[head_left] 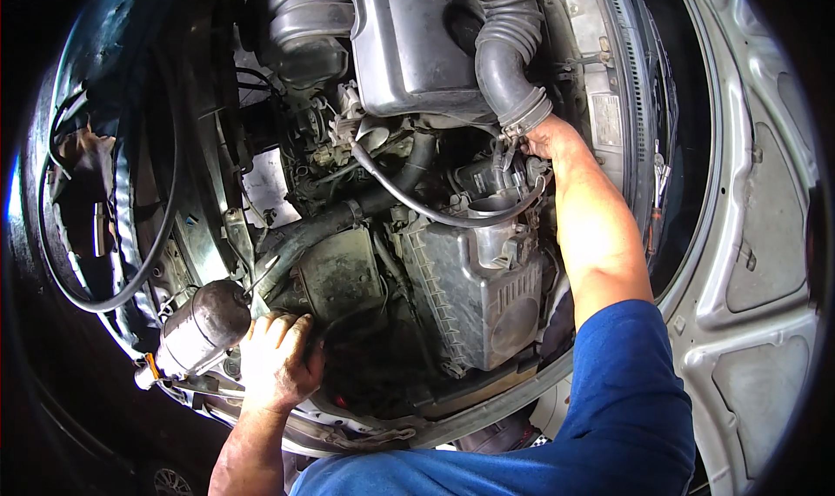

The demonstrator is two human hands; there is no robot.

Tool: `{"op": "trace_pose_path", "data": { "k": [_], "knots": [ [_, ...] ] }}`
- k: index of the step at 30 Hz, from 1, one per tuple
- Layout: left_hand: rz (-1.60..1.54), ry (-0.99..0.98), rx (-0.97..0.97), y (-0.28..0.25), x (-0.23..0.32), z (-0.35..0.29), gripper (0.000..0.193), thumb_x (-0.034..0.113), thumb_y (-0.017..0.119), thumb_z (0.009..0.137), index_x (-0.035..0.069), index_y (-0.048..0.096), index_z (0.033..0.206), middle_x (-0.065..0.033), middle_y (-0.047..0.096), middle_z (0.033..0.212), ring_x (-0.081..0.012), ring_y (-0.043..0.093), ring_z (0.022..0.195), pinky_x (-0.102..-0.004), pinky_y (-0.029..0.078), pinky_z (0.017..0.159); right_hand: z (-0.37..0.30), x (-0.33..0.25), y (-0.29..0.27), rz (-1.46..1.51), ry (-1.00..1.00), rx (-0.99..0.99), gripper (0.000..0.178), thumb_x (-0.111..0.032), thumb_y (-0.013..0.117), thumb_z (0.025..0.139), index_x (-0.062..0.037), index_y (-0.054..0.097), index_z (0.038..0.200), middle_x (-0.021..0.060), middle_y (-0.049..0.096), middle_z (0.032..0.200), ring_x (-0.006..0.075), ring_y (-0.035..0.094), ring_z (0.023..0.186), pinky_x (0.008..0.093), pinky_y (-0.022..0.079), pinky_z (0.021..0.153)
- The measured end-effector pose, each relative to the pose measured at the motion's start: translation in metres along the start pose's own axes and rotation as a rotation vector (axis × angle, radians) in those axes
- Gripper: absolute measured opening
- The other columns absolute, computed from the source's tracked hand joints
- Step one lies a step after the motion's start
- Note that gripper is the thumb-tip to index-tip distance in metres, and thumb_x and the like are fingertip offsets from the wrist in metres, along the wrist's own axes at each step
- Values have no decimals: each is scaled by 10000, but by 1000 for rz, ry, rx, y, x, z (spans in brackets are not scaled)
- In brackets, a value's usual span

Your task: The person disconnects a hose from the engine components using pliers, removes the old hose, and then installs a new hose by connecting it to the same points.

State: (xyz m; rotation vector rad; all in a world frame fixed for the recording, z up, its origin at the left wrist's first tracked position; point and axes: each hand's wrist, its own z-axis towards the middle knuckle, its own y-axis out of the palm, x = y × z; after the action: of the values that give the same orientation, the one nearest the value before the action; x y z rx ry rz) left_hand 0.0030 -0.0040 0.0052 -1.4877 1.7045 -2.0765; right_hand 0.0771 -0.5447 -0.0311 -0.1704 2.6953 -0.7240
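My right hand (550, 137) reaches in at the lower end of a ribbed grey air intake hose (509, 65), next to its metal clamp. Its fingers bend inward and are partly hidden by the hose end and nearby parts. Below it, the black air filter housing (474, 291) has an uncovered round opening, with a thin black hose (417, 209) crossing in front. At the front of the engine bay, my left hand (280, 357) has its fingers bent close together, beside a dark bottle-shaped canister (204, 326) lying tilted. Whatever lies under those fingers is hidden.
A grey plastic engine cover (417, 48) fills the upper middle. On the right stands the raised silver hood (757, 261); a tool with an orange handle (655, 226) lies along the cowl. A thick black radiator hose (304, 235) and a looped black cable (165, 235) are at left.
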Motion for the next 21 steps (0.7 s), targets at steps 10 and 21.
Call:
{"op": "trace_pose_path", "data": {
  "k": [10, 21],
  "knots": [
    [-18, 13, 22, -4, -1, 2, 341, 122, 718, 661, 48, 634, 982, -93, 618, 920, -283, 584, 847, -398, 491, 723, -16, -7, 6, 111, -65, -126, 130, -270, 704, 824, -179, 649, 897, -28, 673, 826, 106, 616, 767, 277, 440, 682],
    [-9, 35, 23, -2, 1, 3, 334, 141, 715, 676, 38, 635, 984, -103, 614, 912, -293, 578, 853, -409, 474, 734, -28, -19, 3, -61, -62, -120, 159, -335, 720, 777, -201, 662, 840, -51, 677, 783, 52, 528, 639, 228, 326, 527]
  ]
}}
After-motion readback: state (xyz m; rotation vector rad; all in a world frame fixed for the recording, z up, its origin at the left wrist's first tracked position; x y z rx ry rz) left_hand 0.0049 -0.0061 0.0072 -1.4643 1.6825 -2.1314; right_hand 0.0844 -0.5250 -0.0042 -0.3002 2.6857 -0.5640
